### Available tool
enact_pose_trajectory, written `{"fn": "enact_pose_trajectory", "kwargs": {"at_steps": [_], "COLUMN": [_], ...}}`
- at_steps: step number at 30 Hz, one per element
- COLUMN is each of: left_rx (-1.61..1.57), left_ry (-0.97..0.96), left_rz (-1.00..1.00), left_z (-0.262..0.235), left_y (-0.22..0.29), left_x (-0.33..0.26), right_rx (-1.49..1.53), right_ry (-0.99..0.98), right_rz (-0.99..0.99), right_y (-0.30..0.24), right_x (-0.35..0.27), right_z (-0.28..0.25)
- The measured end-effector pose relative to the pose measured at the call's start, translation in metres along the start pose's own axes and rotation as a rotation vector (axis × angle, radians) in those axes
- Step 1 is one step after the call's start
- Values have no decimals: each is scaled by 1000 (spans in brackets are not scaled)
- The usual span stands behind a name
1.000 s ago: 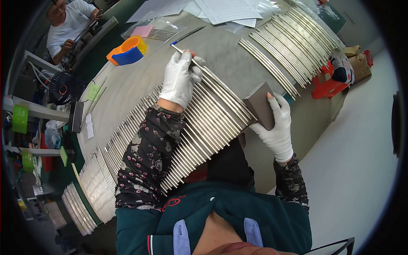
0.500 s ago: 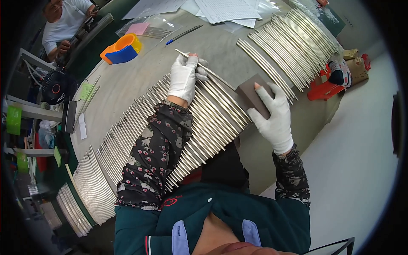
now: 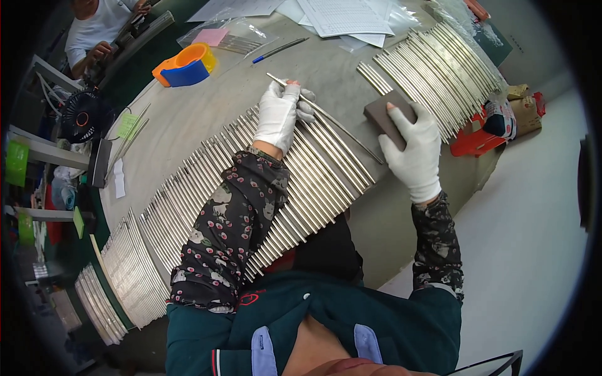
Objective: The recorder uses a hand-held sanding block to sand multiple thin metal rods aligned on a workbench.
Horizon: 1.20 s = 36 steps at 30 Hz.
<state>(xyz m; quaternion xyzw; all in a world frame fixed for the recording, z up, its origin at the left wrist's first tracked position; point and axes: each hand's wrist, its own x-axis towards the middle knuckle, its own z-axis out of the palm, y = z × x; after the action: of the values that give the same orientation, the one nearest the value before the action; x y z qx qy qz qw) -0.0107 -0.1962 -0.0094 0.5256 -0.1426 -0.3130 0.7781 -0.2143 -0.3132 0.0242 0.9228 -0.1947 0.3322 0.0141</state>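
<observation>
My left hand, in a white glove with a bare fingertip showing, is closed on a thin metal rod. The rod slants from above that hand down to the right, its lower end near my right glove. My right hand, gloved too, grips a grey-brown rectangular block, its bare thumb or fingertip resting on top. Below and left of my left hand lies a long row of metal rods, side by side. Another group of rods lies beyond the block at the upper right.
An orange and blue tape dispenser, a pen, plastic bags and paper sheets lie at the far side. More bundled rods lie lower left, near a small black fan. A red box stands right. Another person sits far left.
My right hand and the block have moved right and slightly up, away from the rod, whose lower end now shows. My left hand keeps its hold. The whole view has shifted slightly.
</observation>
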Motion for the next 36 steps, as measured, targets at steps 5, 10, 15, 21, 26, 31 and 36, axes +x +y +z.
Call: {"fn": "enact_pose_trajectory", "kwargs": {"at_steps": [5,10,15,21,26,31,36], "left_rx": [4,8,-22,40,14,19,5], "left_ry": [-3,-9,-34,-8,-16,-22,-15], "left_rz": [17,-31,-40,0,-14,-8,-35], "left_z": [0,-1,-4,4,1,-2,-2], "left_y": [-1,-1,-4,0,1,-2,-2], "left_x": [-2,-2,1,0,-5,-3,-3], "right_rx": [-113,295,143,56,133,318,47], "right_ry": [-132,-201,-48,-98,-175,-168,-36], "right_rz": [-23,-260,-115,-13,-126,-252,-102], "right_y": [-7,-32,-7,13,6,-32,-9], "right_x": [1,-4,5,2,-1,9,19], "right_z": [5,-6,-4,-3,-1,-6,3]}}
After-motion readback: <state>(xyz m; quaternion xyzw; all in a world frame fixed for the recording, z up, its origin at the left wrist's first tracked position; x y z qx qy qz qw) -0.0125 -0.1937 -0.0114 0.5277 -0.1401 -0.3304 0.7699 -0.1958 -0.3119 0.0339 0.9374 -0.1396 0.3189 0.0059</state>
